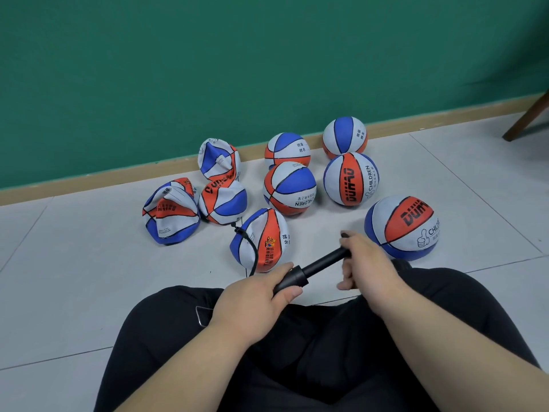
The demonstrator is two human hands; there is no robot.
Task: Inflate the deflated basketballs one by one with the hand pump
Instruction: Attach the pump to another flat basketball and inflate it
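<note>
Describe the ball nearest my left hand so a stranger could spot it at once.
Below the green wall, balls lie clustered on the tiled floor. The ball sits just beyond the left hand gripping the pump. Alone among them, a black hose runs across its dented side.

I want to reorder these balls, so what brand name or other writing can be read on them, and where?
"DUHAO", "CHILDREN": second-row right ball.
"DUH…", "CHILD…", cut off: nearest right ball.
"…LDREN", upside down: centre ball.
Creased brand word on deflated ball: not fully legible.
Chinese print on several balls: too small to read.
</note>
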